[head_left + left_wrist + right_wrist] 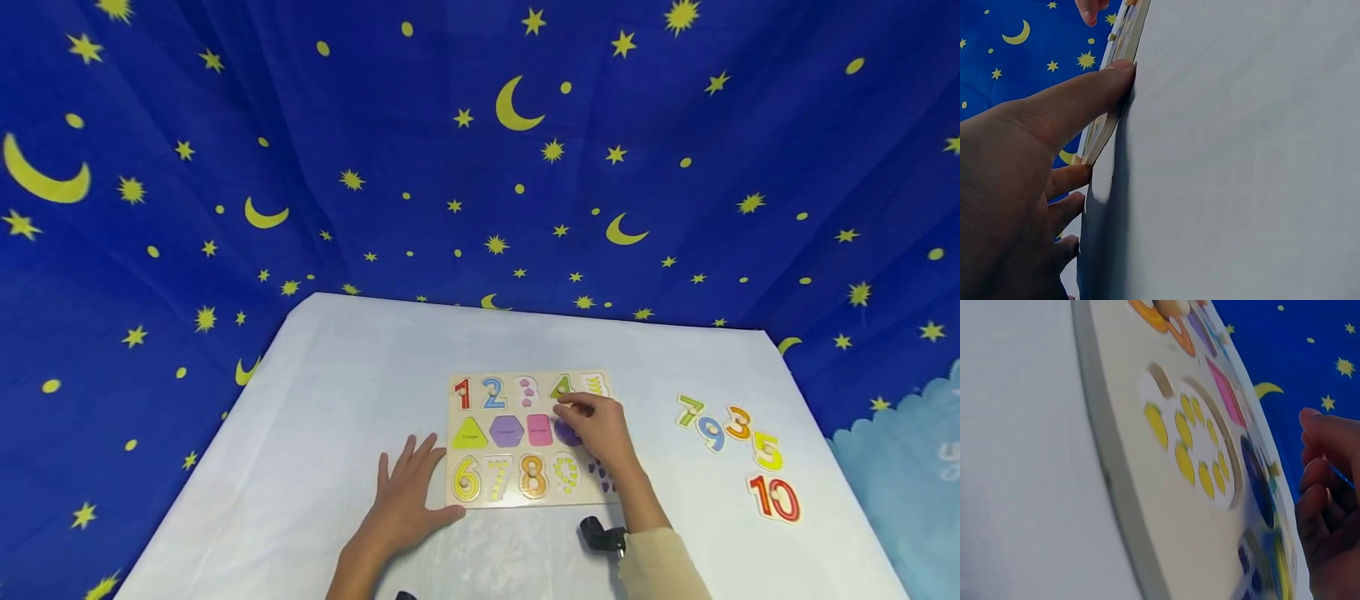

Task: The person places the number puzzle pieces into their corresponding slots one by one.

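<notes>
A wooden number puzzle board [480,503] lies on the white table. My left hand [408,500] is spread at its lower left corner, the thumb [1094,94] touching the near edge and the other fingers by the left side. Above the board's upper right part hovers my right hand [600,425], fingers loosely bent, with nothing visible in them. Its fingertips are just below the green number 4 piece [561,387], which sits in its slot. This hand partly covers the purple circle [564,433]. Pieces 1, 2, 6 and the orange 8 [533,477] also sit in their slots.
Loose pieces lie right of the board: green 7 [688,412], blue 9 [711,433], orange 3 [739,422], yellow 5 [767,451] and red 10 [776,498]. The 9 slot [1191,444] shows yellow pictures. A black device [600,534] is by the right wrist. A blue starry cloth [420,150] hangs behind.
</notes>
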